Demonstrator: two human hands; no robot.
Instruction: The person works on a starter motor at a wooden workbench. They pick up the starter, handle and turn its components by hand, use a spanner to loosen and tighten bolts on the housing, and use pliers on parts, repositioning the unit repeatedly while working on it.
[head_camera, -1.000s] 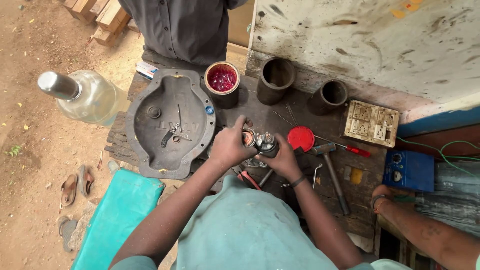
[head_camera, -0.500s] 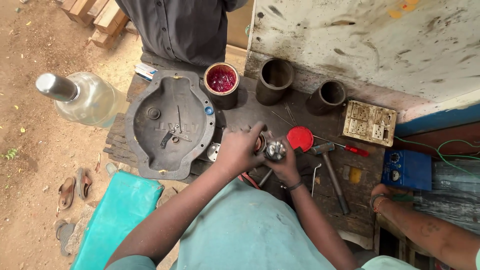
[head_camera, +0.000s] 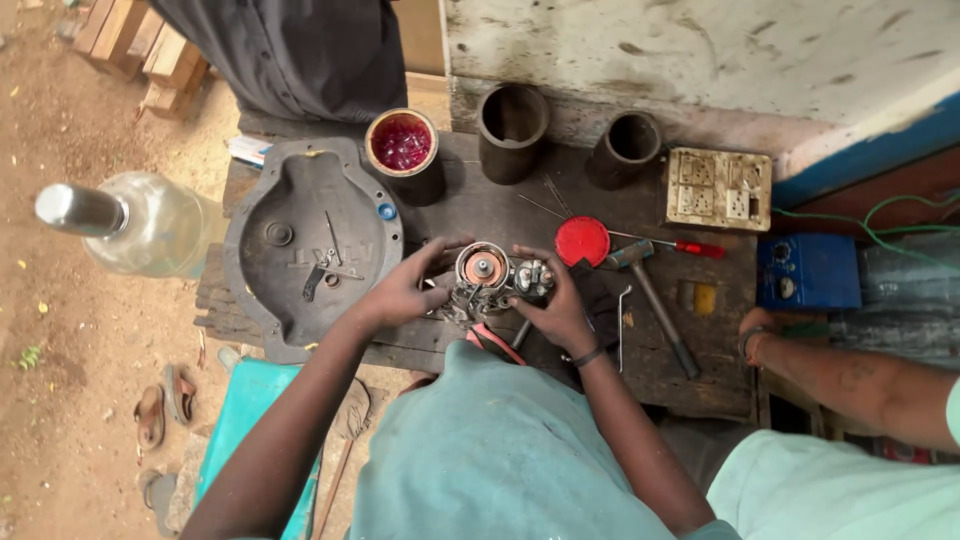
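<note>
Both hands, left hand (head_camera: 400, 295) and right hand (head_camera: 555, 310), have fingers curled around the motor assembly (head_camera: 492, 282) between them, upright near the bench's (head_camera: 480, 205) front edge.

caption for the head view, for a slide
Both hands, left hand and right hand, grip a small metal assembly on a workbench.

A rough, dark wooden bench (head_camera: 690, 375) carries everything. On its left end sits a big grey metal cover (head_camera: 300, 215), dished side up. Along the back edge stand a tin of red stuff (head_camera: 403, 145) and two dark metal cylinders (head_camera: 512, 118) (head_camera: 625, 148), then a cream switch plate (head_camera: 718, 187). Nearer the front lie a red lid (head_camera: 582, 241), a red-handled screwdriver (head_camera: 690, 247) and a hammer (head_camera: 655, 300)
</note>
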